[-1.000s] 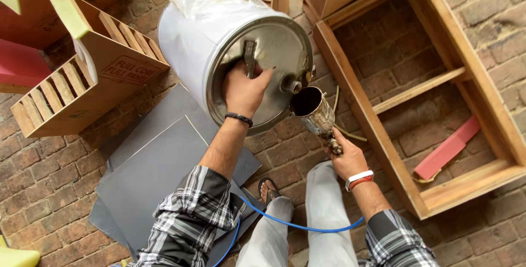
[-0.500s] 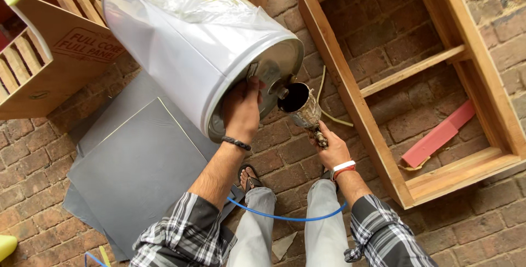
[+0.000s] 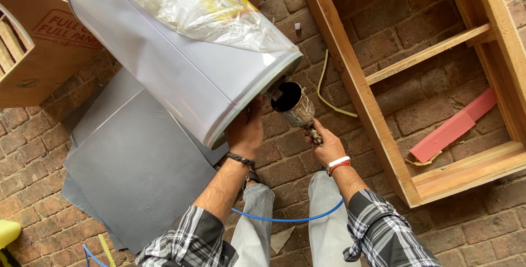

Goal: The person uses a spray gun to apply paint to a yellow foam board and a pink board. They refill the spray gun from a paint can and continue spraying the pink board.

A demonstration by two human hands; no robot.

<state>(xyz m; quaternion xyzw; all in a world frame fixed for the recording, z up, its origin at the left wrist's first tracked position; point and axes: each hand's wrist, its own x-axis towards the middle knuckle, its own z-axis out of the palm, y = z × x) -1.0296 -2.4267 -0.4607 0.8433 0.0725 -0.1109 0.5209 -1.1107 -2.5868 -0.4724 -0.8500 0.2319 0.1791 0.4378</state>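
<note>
I see left hand (image 3: 246, 130) clenched on tilted white drum (image 3: 164, 64) rim, steadying pour — right hand (image 3: 327, 147) grasping spray-gun cup (image 3: 296, 105) under opening

Left hand (image 3: 246, 132) on tilted white drum (image 3: 181, 75); right hand (image 3: 327, 147) around spray-gun cup (image 3: 294, 104).

drum (image 3: 181, 80): glossy white metal | cup (image 3: 293, 102): grimy metal | frame (image 3: 378, 108): raw wood | floor (image 3: 33, 152): rough brick

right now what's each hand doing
Left hand: gripping the rim of the tilted white drum.
Right hand: closed on the spray gun.
</note>
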